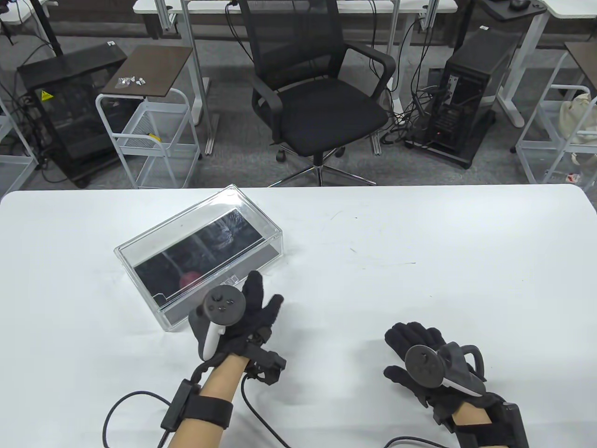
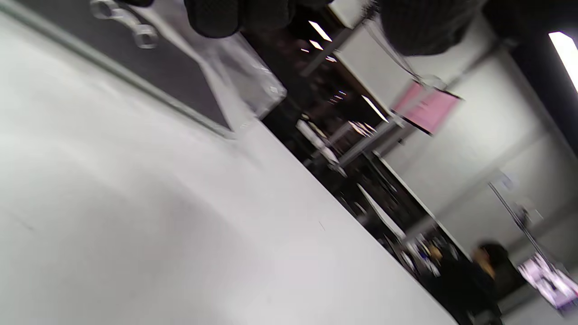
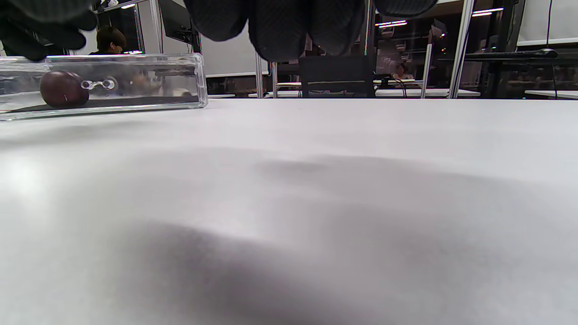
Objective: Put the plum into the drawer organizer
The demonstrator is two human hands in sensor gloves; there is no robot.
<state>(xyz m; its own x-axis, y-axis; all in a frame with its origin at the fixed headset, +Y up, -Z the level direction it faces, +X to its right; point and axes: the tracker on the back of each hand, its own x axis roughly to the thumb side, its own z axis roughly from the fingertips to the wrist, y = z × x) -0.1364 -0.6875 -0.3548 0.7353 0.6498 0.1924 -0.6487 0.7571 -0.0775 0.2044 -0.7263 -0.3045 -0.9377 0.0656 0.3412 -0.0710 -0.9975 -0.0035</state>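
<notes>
The clear drawer organizer lies on the white table, left of centre, with a dark floor inside. The dark red plum sits inside it near the front wall; in the right wrist view the plum shows behind the clear front of the organizer. My left hand hovers just in front of the organizer's front right corner, fingers spread, holding nothing. My right hand rests low over the table at the right, fingers loosely extended and empty. The left wrist view shows the organizer's corner, blurred.
The white table stretches to the right of the organizer. A black office chair stands beyond the far edge. Cables trail from both wrists near the bottom edge.
</notes>
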